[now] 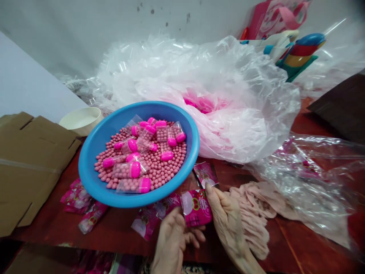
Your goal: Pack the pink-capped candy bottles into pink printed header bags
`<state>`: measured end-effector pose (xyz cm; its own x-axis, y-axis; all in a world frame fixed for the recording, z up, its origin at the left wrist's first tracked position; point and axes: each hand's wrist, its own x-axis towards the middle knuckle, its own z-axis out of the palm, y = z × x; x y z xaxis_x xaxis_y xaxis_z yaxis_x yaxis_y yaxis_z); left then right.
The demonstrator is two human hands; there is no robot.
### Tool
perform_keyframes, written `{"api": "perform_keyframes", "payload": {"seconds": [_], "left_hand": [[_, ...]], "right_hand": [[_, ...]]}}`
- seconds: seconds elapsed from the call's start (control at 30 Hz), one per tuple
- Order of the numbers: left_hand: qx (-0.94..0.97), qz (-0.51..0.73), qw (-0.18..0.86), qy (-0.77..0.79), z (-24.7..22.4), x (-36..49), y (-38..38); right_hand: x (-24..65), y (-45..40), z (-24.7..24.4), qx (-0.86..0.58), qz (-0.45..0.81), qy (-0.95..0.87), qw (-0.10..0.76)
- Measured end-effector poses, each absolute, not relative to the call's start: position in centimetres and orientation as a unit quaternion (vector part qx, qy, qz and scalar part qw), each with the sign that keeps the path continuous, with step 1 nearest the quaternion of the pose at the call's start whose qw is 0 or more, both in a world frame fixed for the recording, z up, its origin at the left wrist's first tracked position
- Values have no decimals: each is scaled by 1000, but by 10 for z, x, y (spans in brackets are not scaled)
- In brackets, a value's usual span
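Looks mid-batch to me. The magenta printed packet with a pale panel (196, 207) is between the hands, just in front of the round blue plastic basin (91, 189). Right hand (226, 215) has it pinched by the right edge, thumb on top; left hand (172, 234) has fingers curled at its lower left, can't tell if they're really gripping. Clear plastic tubes with hot-pink caps (127, 170) are capped and lying on loose pink balls (165, 173), no printed wrap on them that I can see. More magenta packets (76, 198) sit by the basin, so probably plenty left. Room-wise, dark red bench (116, 232) shows left of the left hand, front edge close; crumpled beige cloth (253, 217) crowds the right wrist.
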<state>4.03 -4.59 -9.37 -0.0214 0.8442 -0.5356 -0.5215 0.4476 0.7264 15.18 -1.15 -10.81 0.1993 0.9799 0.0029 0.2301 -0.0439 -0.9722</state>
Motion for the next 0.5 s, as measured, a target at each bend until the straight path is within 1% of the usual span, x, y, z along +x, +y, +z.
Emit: {"api": "perform_keyframes", "payload": {"seconds": [0.07, 0.13, 0.3, 0.43, 0.5], "left_hand": [[122, 497, 697, 502, -94, 46, -48], [103, 497, 681, 527, -94, 47, -49], [129, 507, 656, 544, -92, 44, -46], [158, 491, 654, 554, -95, 42, -48], [177, 479, 645, 568, -98, 40, -50]], "right_hand": [[150, -18, -108, -619, 380, -493, 479], [148, -27, -110, -627, 361, -496, 480], [156, -43, -119, -644, 323, -520, 459], [179, -44, -105, -647, 324, -549, 418], [188, -40, -93, -649, 304, -565, 408]]}}
